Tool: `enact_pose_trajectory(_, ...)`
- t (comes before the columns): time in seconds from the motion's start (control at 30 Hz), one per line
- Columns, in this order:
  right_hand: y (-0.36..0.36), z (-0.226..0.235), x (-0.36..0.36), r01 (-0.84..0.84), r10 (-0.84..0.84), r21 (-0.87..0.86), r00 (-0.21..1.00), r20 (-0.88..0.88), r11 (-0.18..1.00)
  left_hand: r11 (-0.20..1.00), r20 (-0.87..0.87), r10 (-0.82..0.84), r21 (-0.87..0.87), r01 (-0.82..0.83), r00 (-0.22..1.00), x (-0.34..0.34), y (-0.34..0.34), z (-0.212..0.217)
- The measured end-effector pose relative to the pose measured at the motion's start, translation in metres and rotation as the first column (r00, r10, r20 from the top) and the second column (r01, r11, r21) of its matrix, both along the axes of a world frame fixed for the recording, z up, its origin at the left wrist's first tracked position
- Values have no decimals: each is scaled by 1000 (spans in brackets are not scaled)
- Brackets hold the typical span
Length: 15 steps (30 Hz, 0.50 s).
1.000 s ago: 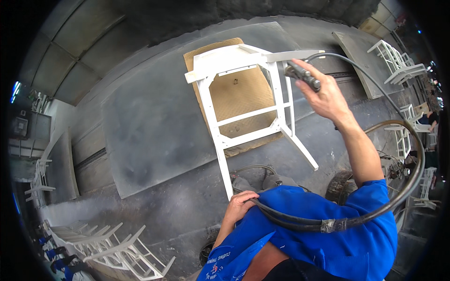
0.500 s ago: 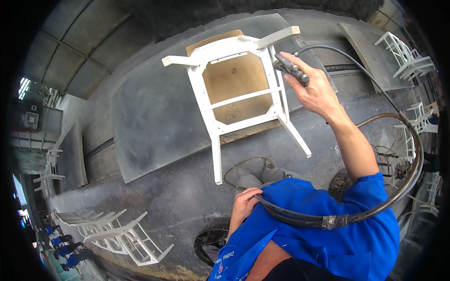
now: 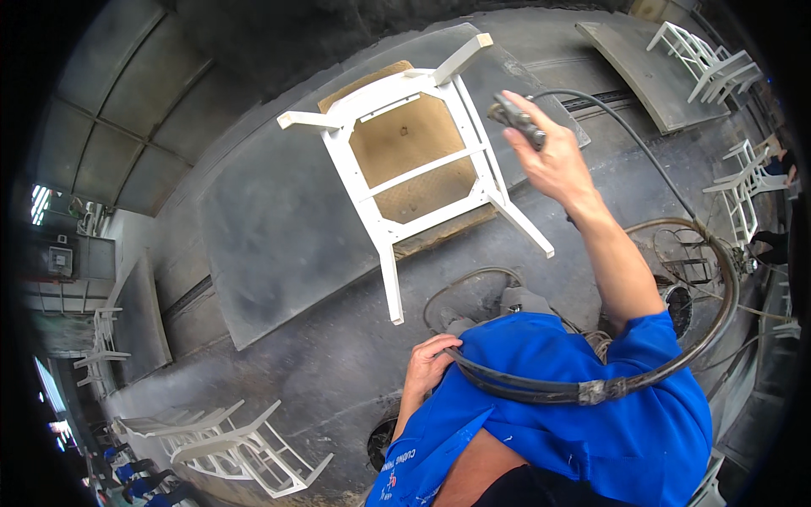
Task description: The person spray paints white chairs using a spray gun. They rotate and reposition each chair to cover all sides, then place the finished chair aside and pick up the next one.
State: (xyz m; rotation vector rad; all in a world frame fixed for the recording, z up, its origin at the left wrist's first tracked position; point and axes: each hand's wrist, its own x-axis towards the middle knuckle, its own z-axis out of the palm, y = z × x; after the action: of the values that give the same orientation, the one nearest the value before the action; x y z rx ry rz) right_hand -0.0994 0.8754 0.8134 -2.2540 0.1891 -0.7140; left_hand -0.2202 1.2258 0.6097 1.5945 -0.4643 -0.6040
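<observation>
A white-painted wooden chair frame [image 3: 422,169] lies upside down on a grey board, legs pointing outward, its bare brown seat underside showing. My right hand [image 3: 553,160] is raised beside the chair's right legs and grips a grey spray gun [image 3: 517,118] aimed toward the frame. A thick black hose [image 3: 676,338] runs from the gun, loops round my right side and crosses my blue shirt. My left hand [image 3: 429,363] holds that hose against my chest.
Grey dusty boards [image 3: 279,245] cover the floor. White chair frames [image 3: 228,444] lie stacked at lower left, more white chairs [image 3: 705,55] stand at upper right. A round floor fan [image 3: 676,308] and coiled hoses sit at right.
The view has swung so the chair now sits more centred and turned. My right hand with the spray gun has moved down along the chair's right side. My left hand keeps its hold.
</observation>
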Motion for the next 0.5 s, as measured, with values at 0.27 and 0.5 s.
enact_pose_trajectory(0.27, -10, -12, 25, -300, 298, 81, 954, 39, 950, 997, 63, 79, -17, -78, 995, -17, -62, 1)
enact_pose_trajectory(0.5, -168, -3, -32, -390, 409, 586, 906, 108, 710, 983, 30, 150, 100, -152, 988, -64, -175, 34)
